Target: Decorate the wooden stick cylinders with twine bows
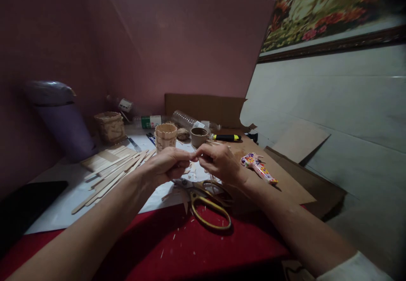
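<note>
My left hand (173, 162) and my right hand (217, 160) meet above the white paper, fingertips pinched together. Whatever lies between them is too small or hidden to name. Right below them rest scissors (211, 217) with gold-coloured handles, partly over the red cloth (142, 247). Behind my left hand stands a small wooden cup (165, 136) with a scalloped rim. A brown round pot (199, 137) sits just beyond my right hand. Wooden craft sticks (117, 175) lie fanned out left of my left hand, and wood slivers are scattered under both hands.
To the right, a flower-patterned glue gun (259, 167) lies on cardboard (292, 190), with a black-and-yellow utility knife (226, 137) behind it. Plastic bottles (187, 120) lie at the back. A square wooden pot (110, 126) and a purple cylinder (65, 124) stand at left.
</note>
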Available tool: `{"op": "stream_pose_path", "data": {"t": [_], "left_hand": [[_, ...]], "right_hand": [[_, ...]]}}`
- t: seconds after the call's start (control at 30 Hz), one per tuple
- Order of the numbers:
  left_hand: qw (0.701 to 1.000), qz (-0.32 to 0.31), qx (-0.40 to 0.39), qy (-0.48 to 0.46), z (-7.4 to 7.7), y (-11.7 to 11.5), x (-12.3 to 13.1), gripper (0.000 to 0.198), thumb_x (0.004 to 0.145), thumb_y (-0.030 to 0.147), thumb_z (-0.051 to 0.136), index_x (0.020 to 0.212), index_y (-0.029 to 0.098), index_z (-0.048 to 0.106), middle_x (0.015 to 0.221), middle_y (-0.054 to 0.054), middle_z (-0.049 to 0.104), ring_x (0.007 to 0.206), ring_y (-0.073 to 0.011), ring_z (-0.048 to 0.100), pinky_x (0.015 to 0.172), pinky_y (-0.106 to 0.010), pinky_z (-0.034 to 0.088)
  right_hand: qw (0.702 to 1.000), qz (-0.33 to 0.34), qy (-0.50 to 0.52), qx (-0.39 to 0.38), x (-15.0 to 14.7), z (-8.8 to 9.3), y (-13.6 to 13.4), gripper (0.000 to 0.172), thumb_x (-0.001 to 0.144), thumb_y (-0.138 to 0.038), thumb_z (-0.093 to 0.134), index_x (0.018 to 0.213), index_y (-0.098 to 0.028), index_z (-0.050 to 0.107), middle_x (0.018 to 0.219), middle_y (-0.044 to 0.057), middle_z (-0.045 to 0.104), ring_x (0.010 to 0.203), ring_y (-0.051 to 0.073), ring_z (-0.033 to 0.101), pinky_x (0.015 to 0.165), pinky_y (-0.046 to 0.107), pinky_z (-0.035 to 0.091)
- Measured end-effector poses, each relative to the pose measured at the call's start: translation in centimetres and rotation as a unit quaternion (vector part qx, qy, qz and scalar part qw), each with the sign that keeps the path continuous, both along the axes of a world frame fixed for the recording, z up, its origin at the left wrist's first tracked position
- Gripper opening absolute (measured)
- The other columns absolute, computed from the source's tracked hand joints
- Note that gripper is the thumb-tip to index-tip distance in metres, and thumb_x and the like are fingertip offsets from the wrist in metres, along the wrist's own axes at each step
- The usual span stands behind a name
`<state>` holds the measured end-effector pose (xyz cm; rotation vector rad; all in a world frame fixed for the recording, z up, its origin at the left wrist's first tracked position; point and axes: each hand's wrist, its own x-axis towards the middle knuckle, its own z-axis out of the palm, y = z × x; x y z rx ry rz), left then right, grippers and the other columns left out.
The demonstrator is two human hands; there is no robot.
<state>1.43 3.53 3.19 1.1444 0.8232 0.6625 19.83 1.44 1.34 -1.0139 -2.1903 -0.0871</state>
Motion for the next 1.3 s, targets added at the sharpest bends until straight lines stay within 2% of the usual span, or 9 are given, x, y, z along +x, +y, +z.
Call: {"op": "stream_pose_path", "data": {"t": [0.23, 0.53, 0.67, 0.8, 0.9, 1.0, 1.07, 1.17, 1.3], "left_hand": [[0.996, 0.082, 0.037, -0.013, 0.2, -0.3, 0.6, 0.025, 0.065, 0.016, 0.07, 0.051, 0.015, 0.049, 0.039, 0.01, 0.029, 0.032, -0.0008, 0.021, 0.033, -0.018, 0.01], [0.99, 0.097, 0.105, 0.009, -0.2, -0.4, 0.9, 0.015, 0.065, 0.019, 0.072, 0.057, 0.012, 0.06, 0.038, 0.006, 0.04, 0.032, -0.0022, 0.027, 0.035, -0.019, 0.014], [0.984, 0.115, 0.132, 0.04, -0.3, -0.2, 0.8, 0.016, 0.065, 0.018, 0.072, 0.055, 0.013, 0.06, 0.039, 0.004, 0.044, 0.033, -0.0031, 0.029, 0.036, -0.019, 0.015], [0.986, 0.072, 0.118, 0.091, -0.2, -0.4, 0.7, 0.015, 0.064, 0.015, 0.068, 0.052, 0.014, 0.059, 0.037, 0.005, 0.041, 0.032, -0.0037, 0.028, 0.036, -0.02, 0.014], [0.976, 0.054, 0.124, 0.168, -0.5, -0.2, 0.9, 0.015, 0.064, 0.013, 0.063, 0.05, 0.015, 0.059, 0.036, 0.006, 0.039, 0.032, -0.0052, 0.028, 0.036, -0.021, 0.016], [0.914, 0.148, 0.282, 0.251, -1.1, 0.5, 0.7, 0.015, 0.061, 0.009, 0.061, 0.048, 0.016, 0.06, 0.039, 0.003, 0.047, 0.037, -0.0084, 0.038, 0.039, -0.021, 0.025], [0.848, 0.2, 0.409, 0.271, -1.5, 1.1, 0.3, 0.013, 0.062, 0.009, 0.061, 0.05, 0.016, 0.063, 0.046, 0.0, 0.058, 0.044, -0.0107, 0.047, 0.043, -0.021, 0.031], [0.776, 0.224, 0.52, 0.277, -1.6, 1.6, -0.2, 0.012, 0.067, 0.012, 0.06, 0.058, 0.016, 0.066, 0.049, 0.0, 0.061, 0.047, -0.0109, 0.05, 0.046, -0.021, 0.033], [0.712, 0.193, 0.624, 0.256, -1.5, 1.1, -0.2, 0.012, 0.074, 0.013, 0.058, 0.067, 0.016, 0.067, 0.054, 0.001, 0.062, 0.047, -0.0095, 0.05, 0.049, -0.021, 0.036]], "right_hand": [[0.999, 0.002, 0.018, -0.033, 0.0, 0.5, -0.4, 0.012, 0.085, -0.018, 0.049, 0.097, -0.017, 0.05, 0.063, -0.003, 0.052, 0.054, 0.011, 0.045, 0.057, 0.025, 0.033], [0.982, 0.019, 0.084, -0.169, 0.1, 0.9, 0.1, 0.018, 0.092, -0.028, 0.047, 0.101, -0.016, 0.058, 0.058, -0.004, 0.05, 0.051, 0.011, 0.045, 0.051, 0.024, 0.031], [0.996, -0.014, 0.009, -0.083, 0.3, 0.6, 0.3, 0.011, 0.09, -0.024, 0.05, 0.088, -0.017, 0.058, 0.069, 0.002, 0.062, 0.061, 0.013, 0.053, 0.058, 0.025, 0.034], [0.986, -0.128, -0.101, 0.026, 0.6, 0.3, 0.6, 0.012, 0.089, -0.014, 0.05, 0.092, -0.016, 0.061, 0.085, 0.008, 0.068, 0.068, 0.017, 0.056, 0.058, 0.029, 0.031], [0.983, -0.151, -0.06, 0.081, 0.9, 0.7, 0.5, 0.016, 0.087, -0.01, 0.049, 0.09, -0.016, 0.063, 0.106, 0.012, 0.068, 0.082, 0.019, 0.06, 0.061, 0.029, 0.035], [0.995, -0.077, 0.03, 0.062, 1.5, 2.1, -0.2, 0.013, 0.088, -0.017, 0.054, 0.084, -0.017, 0.067, 0.094, 0.009, 0.07, 0.084, 0.019, 0.059, 0.067, 0.029, 0.04], [0.995, 0.01, 0.053, -0.078, 2.0, 3.1, -0.7, 0.015, 0.087, -0.024, 0.058, 0.084, -0.017, 0.07, 0.069, 0.002, 0.065, 0.065, 0.014, 0.055, 0.059, 0.026, 0.039], [0.947, 0.118, 0.021, -0.299, 2.8, 4.0, -0.7, 0.026, 0.084, -0.041, 0.065, 0.078, -0.017, 0.074, 0.064, 0.0, 0.063, 0.059, 0.011, 0.052, 0.052, 0.024, 0.037], [0.934, 0.038, 0.285, -0.21, 3.1, 3.2, 0.8, 0.047, 0.087, -0.058, 0.054, 0.076, -0.016, 0.073, 0.074, 0.006, 0.067, 0.064, 0.012, 0.055, 0.057, 0.026, 0.042]]}}
